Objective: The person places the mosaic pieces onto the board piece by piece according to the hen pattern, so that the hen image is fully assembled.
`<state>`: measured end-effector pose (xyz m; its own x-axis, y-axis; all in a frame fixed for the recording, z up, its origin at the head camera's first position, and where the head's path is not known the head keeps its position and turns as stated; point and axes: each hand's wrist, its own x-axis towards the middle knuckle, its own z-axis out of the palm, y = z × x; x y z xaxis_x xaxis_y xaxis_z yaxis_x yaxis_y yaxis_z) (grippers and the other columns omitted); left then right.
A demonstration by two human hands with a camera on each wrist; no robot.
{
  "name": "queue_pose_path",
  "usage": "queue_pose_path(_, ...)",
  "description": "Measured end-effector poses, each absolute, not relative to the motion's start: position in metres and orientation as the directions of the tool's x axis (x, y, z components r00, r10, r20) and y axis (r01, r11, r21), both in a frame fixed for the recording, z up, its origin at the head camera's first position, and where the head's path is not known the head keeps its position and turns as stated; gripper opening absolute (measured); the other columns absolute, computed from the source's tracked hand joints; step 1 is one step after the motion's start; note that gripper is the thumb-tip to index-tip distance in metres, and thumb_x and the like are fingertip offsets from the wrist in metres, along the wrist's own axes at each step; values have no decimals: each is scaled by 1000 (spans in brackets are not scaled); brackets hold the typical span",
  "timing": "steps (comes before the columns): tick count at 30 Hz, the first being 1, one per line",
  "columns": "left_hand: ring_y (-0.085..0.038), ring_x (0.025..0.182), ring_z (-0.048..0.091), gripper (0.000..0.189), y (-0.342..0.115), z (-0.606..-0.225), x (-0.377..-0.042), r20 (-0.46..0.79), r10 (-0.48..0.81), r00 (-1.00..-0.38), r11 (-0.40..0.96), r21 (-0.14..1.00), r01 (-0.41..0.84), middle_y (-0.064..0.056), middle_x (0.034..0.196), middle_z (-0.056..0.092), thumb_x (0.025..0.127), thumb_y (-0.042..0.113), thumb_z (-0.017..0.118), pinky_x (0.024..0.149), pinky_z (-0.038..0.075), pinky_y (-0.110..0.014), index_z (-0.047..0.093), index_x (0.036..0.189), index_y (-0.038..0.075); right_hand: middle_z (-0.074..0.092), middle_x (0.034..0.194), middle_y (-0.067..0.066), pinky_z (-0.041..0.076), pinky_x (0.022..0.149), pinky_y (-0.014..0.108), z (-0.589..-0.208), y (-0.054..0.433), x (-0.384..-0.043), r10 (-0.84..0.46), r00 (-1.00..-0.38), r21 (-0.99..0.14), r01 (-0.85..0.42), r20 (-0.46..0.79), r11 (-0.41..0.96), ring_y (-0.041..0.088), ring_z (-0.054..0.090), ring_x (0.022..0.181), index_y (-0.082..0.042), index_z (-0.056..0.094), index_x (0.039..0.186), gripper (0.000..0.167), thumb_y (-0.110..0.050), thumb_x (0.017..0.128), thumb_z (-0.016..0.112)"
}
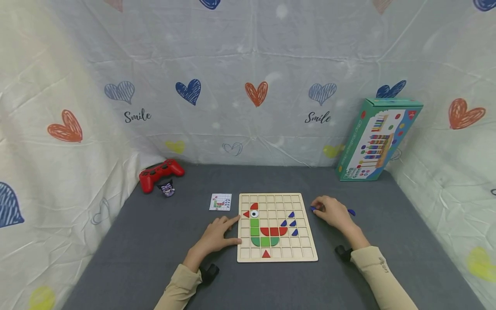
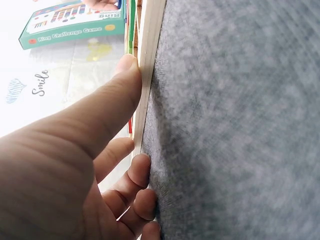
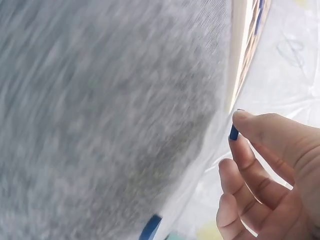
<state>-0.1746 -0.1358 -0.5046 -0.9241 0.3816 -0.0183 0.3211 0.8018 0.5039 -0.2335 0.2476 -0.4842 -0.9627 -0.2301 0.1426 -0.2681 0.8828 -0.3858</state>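
A wooden grid board (image 1: 277,206) lies on the table, with red, green and blue flat pieces and a round eye piece (image 1: 254,213) arranged as a bird. Against its left edge rest the thumb and index finger of my left hand (image 1: 215,234), both extended; the other fingers bend loosely in the left wrist view. Just right of the board, my right hand (image 1: 334,212) pinches a small blue piece (image 3: 233,132) between thumb and index finger. Another blue piece (image 1: 351,212) lies on the table beside that hand. The held piece's full shape is hidden.
A pattern card (image 1: 220,202) showing the bird lies left of the board. Farther back are a red game controller (image 1: 159,173) and a small dark-and-purple figure (image 1: 167,188). At the back right stands a green game box (image 1: 377,140). A printed cloth (image 1: 221,120) hangs behind.
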Motion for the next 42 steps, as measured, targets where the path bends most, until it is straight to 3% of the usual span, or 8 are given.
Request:
queue_pose_path(14, -13, 71, 31, 77, -137, -509, -176, -10, 382, -924, 803, 499, 326, 2, 82, 41, 75, 50, 71, 64, 26, -31, 43, 140, 19, 58, 80, -2, 36, 56, 28, -486, 222, -228, -288, -950, -443, -310, 119, 841, 10, 46, 63, -14, 69, 91, 12, -13, 80, 72)
queue_pose_path(42, -13, 71, 30, 77, -136, -510, -176, -3, 379, -925, 804, 495, 328, 2, 82, 40, 75, 50, 71, 64, 26, -31, 44, 140, 19, 60, 78, -6, 39, 59, 26, -490, 211, -226, -374, -922, -448, -378, 102, 810, 7, 47, 64, -12, 70, 93, 12, -10, 81, 70)
